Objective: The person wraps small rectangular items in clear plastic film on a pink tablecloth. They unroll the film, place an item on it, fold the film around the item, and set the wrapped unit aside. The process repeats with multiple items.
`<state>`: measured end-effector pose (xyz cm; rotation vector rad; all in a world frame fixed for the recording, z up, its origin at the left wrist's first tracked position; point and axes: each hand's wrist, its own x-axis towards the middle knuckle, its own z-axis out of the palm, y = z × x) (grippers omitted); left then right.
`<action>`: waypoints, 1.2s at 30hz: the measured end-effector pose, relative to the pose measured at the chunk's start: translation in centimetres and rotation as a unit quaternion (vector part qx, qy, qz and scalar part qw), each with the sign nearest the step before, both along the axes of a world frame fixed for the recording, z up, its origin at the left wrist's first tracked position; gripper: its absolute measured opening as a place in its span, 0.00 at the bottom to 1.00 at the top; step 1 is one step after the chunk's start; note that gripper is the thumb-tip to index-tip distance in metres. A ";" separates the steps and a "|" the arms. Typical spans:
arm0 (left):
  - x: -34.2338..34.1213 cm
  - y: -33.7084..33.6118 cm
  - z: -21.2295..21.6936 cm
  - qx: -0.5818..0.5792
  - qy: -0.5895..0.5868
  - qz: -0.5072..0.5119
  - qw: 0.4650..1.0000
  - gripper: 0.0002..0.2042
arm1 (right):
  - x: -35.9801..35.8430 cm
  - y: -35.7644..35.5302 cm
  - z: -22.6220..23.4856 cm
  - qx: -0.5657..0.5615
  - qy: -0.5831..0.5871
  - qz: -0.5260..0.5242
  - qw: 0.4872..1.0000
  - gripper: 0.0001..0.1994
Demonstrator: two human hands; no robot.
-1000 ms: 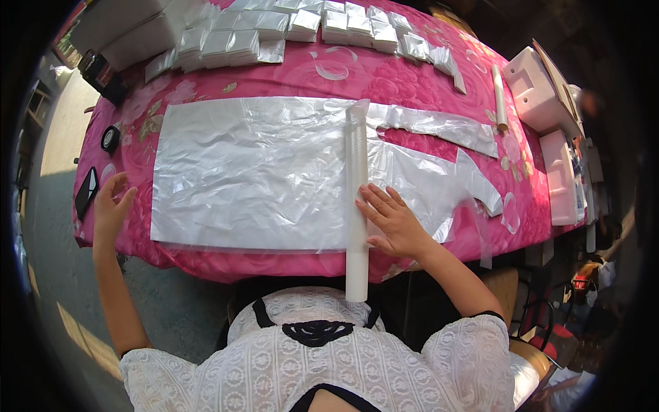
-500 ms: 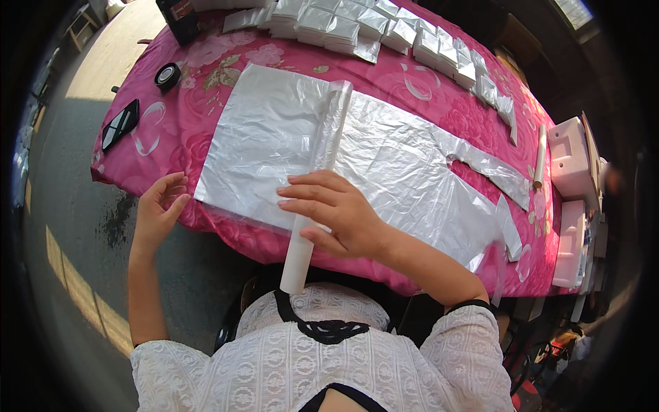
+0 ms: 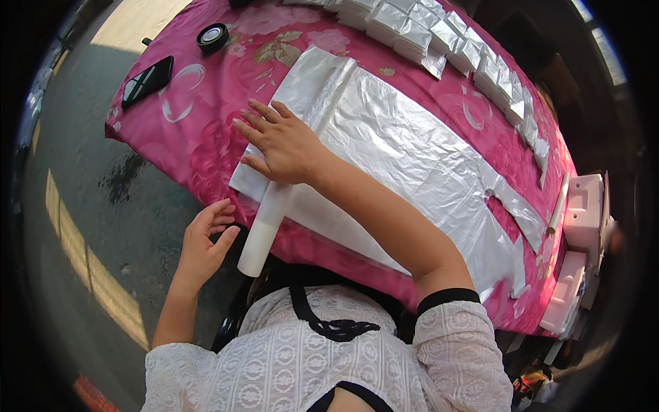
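Right hand (image 3: 285, 144) lies flat, palm down and fingers spread, on the white roll (image 3: 264, 230) where it meets the near left corner of the plastic sheet (image 3: 405, 154). Nothing is clenched there: the hand presses on top, grip released. The roll runs from the far part of the sheet toward the person, and its near end sticks out past the worktop (image 3: 199, 144) edge, over the floor (image 3: 75, 226).

Left hand (image 3: 206, 244) hovers below the worktop edge, just beside the roll's hanging end, fingers loosely curled and open, holding nothing. Whether a fingertip touches the roll is hard to tell.

The sheet spreads wide across the pink flowered cloth, with cut strips trailing off at its right end. Along the far edge sits a row of small silvery packets (image 3: 439, 44). At the left end of the worktop lie a flat black case (image 3: 146, 81) and, well beyond it, a round black tape roll (image 3: 212, 36). On the right stand pale pink boxes (image 3: 583, 220), a thin stick (image 3: 558, 204) next to them.
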<state>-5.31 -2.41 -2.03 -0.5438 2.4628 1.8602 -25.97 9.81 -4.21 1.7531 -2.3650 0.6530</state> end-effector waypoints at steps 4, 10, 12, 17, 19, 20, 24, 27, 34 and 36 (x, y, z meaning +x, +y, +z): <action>-0.3 3.2 0.9 -0.326 -0.016 -0.068 0.943 0.36 | -0.2 -5.6 0.4 -0.099 -0.020 -0.062 0.993 0.25; -0.2 2.9 0.2 -0.085 -0.073 0.015 0.994 0.36 | 0.7 -4.0 2.0 -0.287 0.012 -0.240 0.927 0.30; 0.7 2.8 -1.1 0.087 -0.025 0.031 0.995 0.35 | 1.8 -2.7 2.3 -0.373 -0.073 -0.334 0.862 0.36; 0.3 5.0 1.9 0.570 -0.029 -0.152 0.807 0.40 | 2.9 2.0 7.1 -0.406 -0.817 0.002 0.409 0.33; -0.2 6.8 2.5 0.628 -0.035 -0.180 0.756 0.41 | 3.0 3.3 8.2 -0.396 -0.797 0.009 0.456 0.32; -0.8 7.5 3.3 0.611 -0.044 -0.196 0.765 0.41 | 3.0 4.2 8.6 -0.393 -0.785 0.010 0.479 0.31; -2.0 9.4 4.3 0.418 -0.095 -0.119 0.895 0.35 | 3.0 7.5 9.0 -0.426 -0.723 -0.065 0.540 0.30; -1.9 10.3 4.5 0.463 -0.133 -0.143 0.864 0.27 | 4.1 9.4 7.8 -0.457 -0.733 -0.071 0.498 0.30; -1.3 12.4 4.9 0.540 -0.182 -0.179 0.802 0.26 | 6.5 12.5 7.1 -0.497 -0.734 -0.078 0.456 0.28; -1.2 13.1 5.1 0.538 -0.184 -0.189 0.801 0.26 | 7.0 13.3 7.2 -0.508 -0.730 -0.071 0.452 0.27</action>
